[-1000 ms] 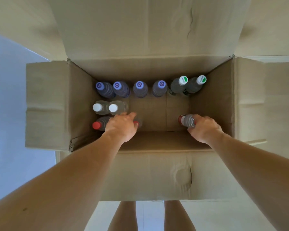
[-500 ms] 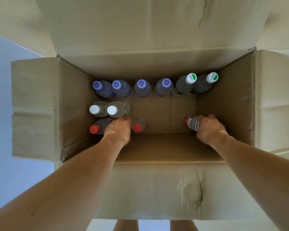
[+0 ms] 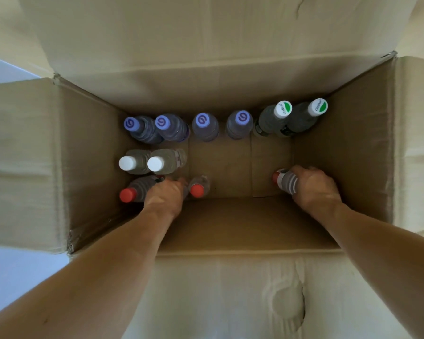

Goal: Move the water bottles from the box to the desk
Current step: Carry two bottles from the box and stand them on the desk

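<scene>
down in the box (image 3: 353, 143), the right hand (image 3: 313, 189) grips a red-capped bottle (image 3: 285, 181) by the near right wall. the left hand (image 3: 165, 195) looks wrapped round another red-capped one (image 3: 198, 188) near the left side, though that hold is hard to see.

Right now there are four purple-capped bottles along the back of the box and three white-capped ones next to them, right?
Not quite: the head view shows two white-capped bottles, not three. The four purple-capped bottles along the back of the box are right.
</scene>
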Motion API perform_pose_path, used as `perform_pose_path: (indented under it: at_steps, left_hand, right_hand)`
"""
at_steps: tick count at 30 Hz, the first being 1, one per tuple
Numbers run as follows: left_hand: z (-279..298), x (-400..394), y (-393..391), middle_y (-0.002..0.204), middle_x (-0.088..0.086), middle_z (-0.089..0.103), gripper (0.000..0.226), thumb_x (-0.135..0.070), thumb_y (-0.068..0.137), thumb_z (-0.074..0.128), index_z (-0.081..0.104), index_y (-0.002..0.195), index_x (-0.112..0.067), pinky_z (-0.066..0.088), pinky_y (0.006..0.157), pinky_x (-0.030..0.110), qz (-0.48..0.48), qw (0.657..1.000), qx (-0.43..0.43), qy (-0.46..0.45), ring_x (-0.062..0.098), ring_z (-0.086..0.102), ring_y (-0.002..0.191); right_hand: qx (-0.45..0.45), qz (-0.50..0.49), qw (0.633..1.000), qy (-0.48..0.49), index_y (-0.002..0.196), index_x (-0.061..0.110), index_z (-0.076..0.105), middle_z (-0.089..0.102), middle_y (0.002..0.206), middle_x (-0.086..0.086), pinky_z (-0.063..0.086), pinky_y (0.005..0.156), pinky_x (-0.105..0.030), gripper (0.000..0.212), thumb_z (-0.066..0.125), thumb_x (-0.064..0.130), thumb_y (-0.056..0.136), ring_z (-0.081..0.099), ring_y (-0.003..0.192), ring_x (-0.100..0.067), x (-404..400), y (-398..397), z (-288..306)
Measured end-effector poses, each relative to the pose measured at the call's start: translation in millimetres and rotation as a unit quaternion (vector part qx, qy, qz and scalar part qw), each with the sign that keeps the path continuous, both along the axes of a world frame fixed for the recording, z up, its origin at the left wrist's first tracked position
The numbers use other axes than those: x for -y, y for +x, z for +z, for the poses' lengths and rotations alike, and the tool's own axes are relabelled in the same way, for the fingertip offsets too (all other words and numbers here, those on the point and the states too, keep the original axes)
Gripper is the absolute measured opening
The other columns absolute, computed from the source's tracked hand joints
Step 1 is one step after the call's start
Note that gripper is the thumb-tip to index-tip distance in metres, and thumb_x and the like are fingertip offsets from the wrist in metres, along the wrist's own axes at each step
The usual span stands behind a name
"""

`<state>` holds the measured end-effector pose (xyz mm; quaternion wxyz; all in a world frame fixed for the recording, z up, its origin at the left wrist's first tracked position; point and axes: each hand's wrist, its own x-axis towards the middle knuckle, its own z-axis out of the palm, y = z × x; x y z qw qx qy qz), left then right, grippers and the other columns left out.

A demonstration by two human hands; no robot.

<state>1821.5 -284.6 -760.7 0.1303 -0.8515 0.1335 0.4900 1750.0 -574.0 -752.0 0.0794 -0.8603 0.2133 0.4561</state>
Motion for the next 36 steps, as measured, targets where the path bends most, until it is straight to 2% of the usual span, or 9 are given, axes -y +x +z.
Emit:
perform_pose_path:
  at_steps: [5, 9, 16, 19, 24, 27, 30, 33, 36]
  left_hand:
    - [0, 1, 1, 0.129, 0.012, 0.059, 0.043, -0.01, 0.1, 0.053, 0.046, 0.141, -0.019, 0.052, 0.093, 0.041, 0.007, 1.0, 0.02, -0.006, 0.032, 0.062, 0.117]
    - [19, 1, 0, 0.124, 0.013, 0.062, 0.045, -0.008, 0.094, 0.06, 0.049, 0.137, -0.017, 0.053, 0.09, 0.041, 0.031, 0.999, 0.032, -0.022, 0.033, 0.063, 0.113]
    - [86, -5, -1, 0.133, 0.007, 0.048, 0.051, -0.015, 0.086, 0.069, 0.05, 0.133, -0.023, 0.053, 0.086, 0.04, 0.059, 0.994, 0.078, -0.041, 0.031, 0.062, 0.111]
    - [120, -11, 6, 0.13, 0.001, 0.055, 0.052, -0.018, 0.086, 0.067, 0.051, 0.134, -0.029, 0.052, 0.084, 0.039, 0.066, 0.989, 0.111, -0.068, 0.028, 0.062, 0.111]
    - [178, -24, 30, 0.119, -0.003, 0.068, 0.052, -0.03, 0.078, 0.077, 0.063, 0.127, -0.04, 0.053, 0.089, 0.035, 0.189, 0.961, 0.127, -0.158, 0.026, 0.063, 0.11]
    - [209, -26, 44, 0.102, -0.007, 0.071, 0.052, -0.034, 0.062, 0.08, 0.07, 0.112, -0.038, 0.055, 0.087, 0.038, 0.221, 0.947, 0.108, -0.206, 0.024, 0.065, 0.099]
    - [234, -24, 59, 0.084, -0.008, 0.069, 0.053, -0.039, 0.043, 0.072, 0.071, 0.096, -0.036, 0.057, 0.076, 0.035, 0.249, 0.931, 0.108, -0.245, 0.02, 0.066, 0.081]
    - [265, -14, 71, 0.066, 0.002, 0.069, 0.044, -0.033, 0.04, 0.071, 0.071, 0.084, -0.025, 0.055, 0.065, 0.034, 0.288, 0.913, 0.074, -0.281, 0.022, 0.065, 0.061]
    - [303, 0, 78, 0.057, 0.005, 0.064, 0.038, -0.025, 0.047, 0.072, 0.074, 0.085, -0.022, 0.05, 0.059, 0.032, 0.318, 0.901, 0.029, -0.294, 0.019, 0.057, 0.054]
  right_hand:
    - [0.032, 0.0, 0.999, -0.002, 0.136, 0.018, 0.046, 0.055, 0.126, -0.014, 0.054, 0.085, -0.044, 0.056, 0.071, 0.013, 0.087, 0.06, 0.111, -0.035, 0, -3, 0]
    - [0.051, 0.006, 0.999, 0.003, 0.133, 0.02, 0.044, 0.057, 0.121, -0.012, 0.054, 0.082, -0.042, 0.056, 0.072, 0.01, 0.085, 0.061, 0.109, -0.034, -6, 1, 12]
    - [0.086, 0.027, 0.996, 0.024, 0.125, 0.026, 0.05, 0.064, 0.111, -0.007, 0.051, 0.075, -0.038, 0.048, 0.073, 0.017, 0.084, 0.064, 0.102, -0.031, -13, 17, 63]
    - [0.105, 0.031, 0.994, 0.028, 0.124, 0.033, 0.051, 0.063, 0.109, -0.002, 0.05, 0.072, -0.035, 0.049, 0.075, 0.022, 0.083, 0.063, 0.1, -0.027, -14, 25, 91]
    - [0.141, 0.017, 0.989, 0.035, 0.123, 0.038, 0.049, 0.062, 0.105, 0.001, 0.043, 0.07, -0.031, 0.052, 0.078, 0.031, 0.08, 0.061, 0.095, -0.025, -15, 37, 139]
    - [0.163, 0.015, 0.985, 0.059, 0.124, 0.035, 0.049, 0.06, 0.1, 0.002, 0.042, 0.07, -0.029, 0.056, 0.081, 0.033, 0.077, 0.055, 0.088, -0.022, -16, 46, 165]
    - [0.189, 0.001, 0.977, 0.096, 0.118, 0.028, 0.057, 0.058, 0.096, 0.001, 0.041, 0.07, -0.028, 0.052, 0.084, 0.029, 0.074, 0.052, 0.086, -0.021, -14, 53, 190]
    - [0.202, -0.011, 0.97, 0.133, 0.114, 0.025, 0.063, 0.059, 0.096, 0.001, 0.044, 0.073, -0.028, 0.053, 0.088, 0.028, 0.068, 0.052, 0.088, -0.022, -13, 60, 221]
    - [0.208, -0.019, 0.962, 0.177, 0.106, 0.024, 0.068, 0.065, 0.097, 0.001, 0.048, 0.071, -0.026, 0.049, 0.09, 0.027, 0.062, 0.059, 0.088, -0.021, -11, 68, 258]
